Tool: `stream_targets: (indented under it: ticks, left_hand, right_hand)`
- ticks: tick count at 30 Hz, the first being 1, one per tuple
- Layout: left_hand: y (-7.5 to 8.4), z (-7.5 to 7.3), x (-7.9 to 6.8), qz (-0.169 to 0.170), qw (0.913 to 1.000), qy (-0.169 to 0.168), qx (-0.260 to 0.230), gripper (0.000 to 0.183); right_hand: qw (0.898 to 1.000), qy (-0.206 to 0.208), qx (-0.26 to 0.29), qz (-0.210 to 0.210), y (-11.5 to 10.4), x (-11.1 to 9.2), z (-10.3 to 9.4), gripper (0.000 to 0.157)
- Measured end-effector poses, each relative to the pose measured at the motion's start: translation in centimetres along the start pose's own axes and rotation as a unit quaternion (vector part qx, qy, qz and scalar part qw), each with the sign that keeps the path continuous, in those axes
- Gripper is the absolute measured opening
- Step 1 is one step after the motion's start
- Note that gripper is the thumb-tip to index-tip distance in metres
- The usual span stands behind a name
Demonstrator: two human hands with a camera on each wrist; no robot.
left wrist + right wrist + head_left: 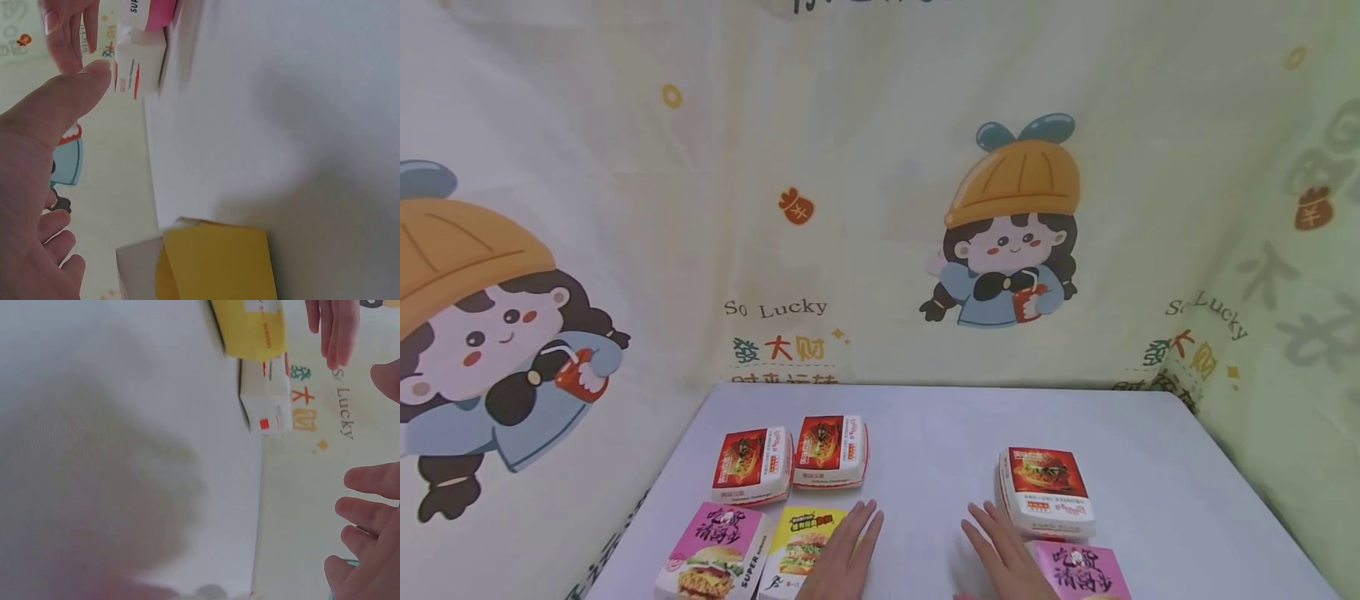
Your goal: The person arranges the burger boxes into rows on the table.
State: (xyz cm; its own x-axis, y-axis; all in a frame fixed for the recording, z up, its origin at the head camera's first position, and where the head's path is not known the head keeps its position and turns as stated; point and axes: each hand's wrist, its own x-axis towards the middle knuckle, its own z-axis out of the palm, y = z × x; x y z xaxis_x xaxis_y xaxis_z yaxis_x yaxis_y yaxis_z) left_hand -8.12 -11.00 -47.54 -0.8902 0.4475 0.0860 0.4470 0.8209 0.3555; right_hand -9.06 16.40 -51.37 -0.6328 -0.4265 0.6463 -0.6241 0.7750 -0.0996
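Observation:
My left hand (844, 557) hovers over the table with fingers extended, partly covering the right edge of a yellow burger box (797, 546) in the head view. It holds nothing; in the left wrist view the yellow box (219, 262) lies below it. Facing it, my right hand (1006, 554) is also held up and empty, its fingers spread in the right wrist view (372, 531). Nearest to it are a red-and-white burger box (1047, 492) and a pink burger box (1084, 571), the latter partly hidden by the hand and cut off by the frame.
On the left side of the table (925, 417) stand two more red-and-white burger boxes, one (752, 465) beside the other (831, 450). A second pink box (715, 550) sits in front of them. Printed cloth (880, 250) hangs behind and along both sides.

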Motion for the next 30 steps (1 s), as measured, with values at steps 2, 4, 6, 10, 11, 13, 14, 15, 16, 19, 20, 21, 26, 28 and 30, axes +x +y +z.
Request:
stream_targets:
  ticks: [2,4,6,10,11,13,14,15,16,19,20,21,26,28,30]
  left_hand:
    - [-0.3,-0.4,-0.1,-0.007,0.9999,-0.007,-0.004,0.103]
    - [-0.6,-0.6,-0.1,-0.015,0.9998,-0.013,-0.005,0.106]
    - [-0.9,-0.9,-0.2,-0.029,0.9993,-0.02,-0.01,0.109]
    - [-1.6,-1.1,-0.7,-0.042,0.9987,-0.015,-0.026,0.11]
    - [-1.8,-1.2,-0.8,-0.043,0.9985,-0.015,-0.029,0.11]
    - [-2.4,-1.3,-0.8,-0.038,0.9986,-0.011,-0.036,0.105]
    - [-2.7,-1.4,-0.7,-0.036,0.9985,-0.011,-0.04,0.105]
    - [-3.0,-1.5,-0.7,-0.033,0.9986,-0.009,-0.039,0.102]
    - [-3.3,-1.6,-0.6,-0.031,0.9987,-0.008,-0.039,0.101]
    - [-3.9,-1.8,-0.6,-0.038,0.9984,-0.012,-0.041,0.105]
    - [-4.0,-1.8,-0.6,-0.039,0.9983,-0.011,-0.041,0.111]
    - [-4.2,-1.9,-0.7,-0.044,0.9978,-0.018,-0.046,0.114]
    - [-5.0,-2.4,-1.0,-0.06,0.9954,-0.031,-0.069,0.119]
    - [-5.4,-2.6,-1.1,-0.065,0.9951,-0.032,-0.068,0.122]
    - [-5.9,-2.8,-1.3,-0.074,0.9941,-0.039,-0.068,0.127]
  right_hand:
    - [1.0,-0.004,-0.003,0.001,-0.3,0.2,0.2,0.083]
    - [1.0,-0.01,-0.008,0.006,-0.7,0.4,0.4,0.083]
    - [1.0,-0.018,-0.015,0.012,-1.2,0.7,0.6,0.082]
    - [0.998,-0.045,-0.017,0.026,-2.2,1.2,0.9,0.079]
    - [0.998,-0.054,-0.019,0.03,-2.4,1.3,0.9,0.078]
    - [0.997,-0.063,-0.014,0.036,-2.9,1.5,1.1,0.078]
    - [0.997,-0.065,-0.013,0.036,-3.0,1.5,1.2,0.077]
    - [0.997,-0.066,-0.012,0.035,-3.2,1.6,1.4,0.077]
    - [0.997,-0.067,-0.011,0.034,-3.3,1.7,1.5,0.077]
    - [0.996,-0.077,-0.006,0.038,-3.7,1.9,1.7,0.075]
    - [0.996,-0.08,-0.002,0.039,-3.9,2.0,1.8,0.075]
    - [0.995,-0.086,0.004,0.043,-4.0,2.1,1.8,0.074]
    - [0.992,-0.107,0.025,0.055,-4.5,2.5,2.2,0.072]
    - [0.994,-0.098,0.021,0.047,-4.7,2.6,2.6,0.072]
    - [0.994,-0.098,0.02,0.043,-5.0,2.8,2.8,0.072]
